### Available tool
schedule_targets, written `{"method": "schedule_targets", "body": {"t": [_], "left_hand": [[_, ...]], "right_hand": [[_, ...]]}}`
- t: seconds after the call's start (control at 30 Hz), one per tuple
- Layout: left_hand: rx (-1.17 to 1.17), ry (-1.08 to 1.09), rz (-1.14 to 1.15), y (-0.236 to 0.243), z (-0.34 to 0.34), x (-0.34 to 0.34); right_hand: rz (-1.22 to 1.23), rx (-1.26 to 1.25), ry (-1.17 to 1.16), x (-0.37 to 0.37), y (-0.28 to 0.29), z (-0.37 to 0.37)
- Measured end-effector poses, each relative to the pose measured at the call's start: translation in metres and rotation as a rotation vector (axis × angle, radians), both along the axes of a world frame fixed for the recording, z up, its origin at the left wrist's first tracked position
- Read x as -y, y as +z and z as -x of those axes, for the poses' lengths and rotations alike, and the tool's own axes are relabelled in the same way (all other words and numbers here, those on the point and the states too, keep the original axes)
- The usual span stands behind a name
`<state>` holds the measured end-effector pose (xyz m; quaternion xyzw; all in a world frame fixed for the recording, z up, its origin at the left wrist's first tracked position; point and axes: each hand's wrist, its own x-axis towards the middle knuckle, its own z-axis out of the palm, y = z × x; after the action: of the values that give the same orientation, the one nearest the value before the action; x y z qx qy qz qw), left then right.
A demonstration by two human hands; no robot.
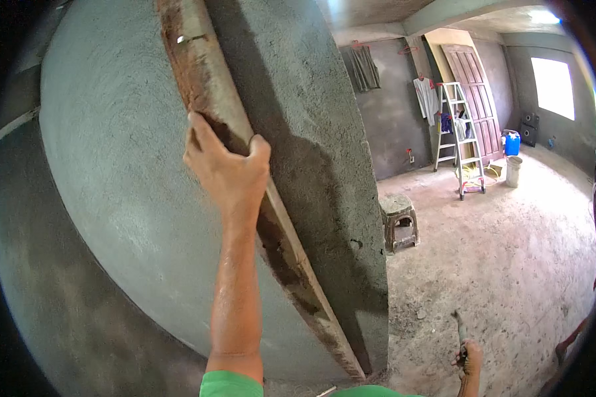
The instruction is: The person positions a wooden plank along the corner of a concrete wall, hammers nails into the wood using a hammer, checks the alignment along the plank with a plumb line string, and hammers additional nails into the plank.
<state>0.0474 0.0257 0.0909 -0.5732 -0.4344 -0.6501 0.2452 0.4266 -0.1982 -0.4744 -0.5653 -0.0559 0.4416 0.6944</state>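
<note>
My left hand (228,169) is closed around the edges of a long wooden board (288,258), fingers on its left edge and thumb on its right. The worn, mortar-stained board slants from the top of the view down to the wall's foot. It lies along a freshly plastered grey wall (126,159) and casts a dark shadow. Low on the right, my right hand (469,357) is closed on a slim hand tool (461,324) with a greyish end pointing up and away. Its exact kind is too small to tell.
The plastered wall ends at a vertical edge. Beyond stand a dirty stool (398,221), an aluminium stepladder (462,139), a leaning wooden door (475,99), a pale bucket (513,172) and a blue jug (512,143). Debris dots the concrete floor (496,264). Part of another person's limb (569,341) shows at right.
</note>
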Motion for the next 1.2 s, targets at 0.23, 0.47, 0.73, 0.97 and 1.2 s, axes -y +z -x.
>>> {"method": "schedule_targets", "body": {"t": [0.23, 0.47, 0.73, 0.97, 1.2], "left_hand": [[-0.042, 0.045, 0.031, -0.002, 0.013, 0.0], [-0.11, 0.159, -0.097, 0.001, 0.015, 0.007], [-0.144, 0.042, -0.127, 0.001, 0.017, 0.004], [-0.103, -0.145, -0.137, -0.002, 0.029, -0.008], [-0.029, -0.161, -0.037, -0.004, 0.022, -0.001]], "right_hand": [[-0.617, 0.275, -0.008, 0.038, 0.149, 0.033], [-0.155, 0.563, -0.006, -0.037, 0.221, 0.054], [-0.554, 0.951, -0.091, -0.086, 0.259, 0.095], [-0.718, 0.656, 0.062, -0.09, 0.357, 0.15], [-0.815, 0.72, 0.077, -0.084, 0.372, 0.148]]}}
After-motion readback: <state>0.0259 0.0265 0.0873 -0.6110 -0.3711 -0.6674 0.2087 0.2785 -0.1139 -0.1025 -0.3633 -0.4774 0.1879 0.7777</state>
